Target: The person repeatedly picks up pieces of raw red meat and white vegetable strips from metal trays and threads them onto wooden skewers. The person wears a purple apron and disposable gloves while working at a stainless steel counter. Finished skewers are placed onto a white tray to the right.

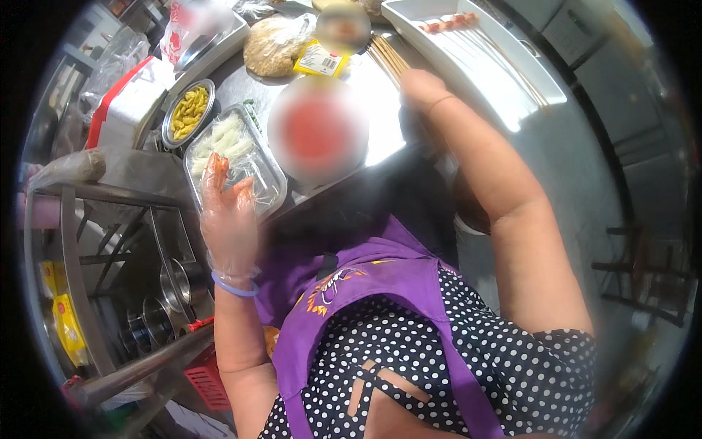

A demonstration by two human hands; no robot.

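My left hand (229,219), in a clear plastic glove with orange-red stains on the fingers, is raised over a metal tray (277,200). Its fingers are apart and I see nothing held in them. Pale thin strands (233,137), perhaps enoki mushrooms, lie in the tray with some clear plastic film. My right hand (426,90) is bare and curled at the near end of a bundle of bamboo skewers (388,57). Its fingers are hidden, so a grip does not show. Between my hands stands a round vessel with red contents (317,134), blurred.
A white tray (493,82) at the right holds skewers, some threaded with reddish pieces (449,23). Left are a metal bowl of yellow-green peppers (190,112) and a white box with a red edge (129,101). A bagged brown mass (271,46) and a yellow labelled packet (321,59) lie behind.
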